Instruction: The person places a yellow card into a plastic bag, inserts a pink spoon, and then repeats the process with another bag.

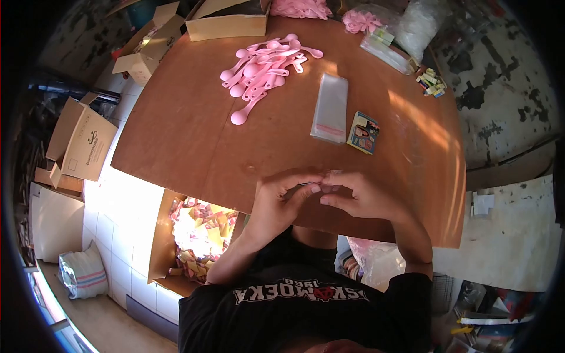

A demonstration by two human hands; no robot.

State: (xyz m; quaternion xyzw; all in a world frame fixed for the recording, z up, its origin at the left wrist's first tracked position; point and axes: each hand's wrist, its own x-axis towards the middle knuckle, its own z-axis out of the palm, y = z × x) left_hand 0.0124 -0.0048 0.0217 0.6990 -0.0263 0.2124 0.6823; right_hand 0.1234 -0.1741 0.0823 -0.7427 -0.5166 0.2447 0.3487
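Note:
My left hand [279, 197] and my right hand [362, 197] meet over the near edge of the brown table [194, 141]. Both have thumb and fingers pinched together. Between their fingertips is something small, partly clear, that I cannot make out; the fingers hide most of it. Just beyond my right hand lie a stack of clear plastic bags [331, 109] and a stack of small printed cards [364, 133]. Farther off, to the left, is a loose heap of pink plastic spoons [265, 67], with one spoon [247, 110] sticking out toward me.
Below the table's left edge an open carton [160, 250] holds many small packed pieces. More cartons [88, 138] stand on the floor at left. Along the far side are a cardboard box [226, 28], pink items [362, 22], plastic bags [419, 26] and small yellow boxes [431, 82].

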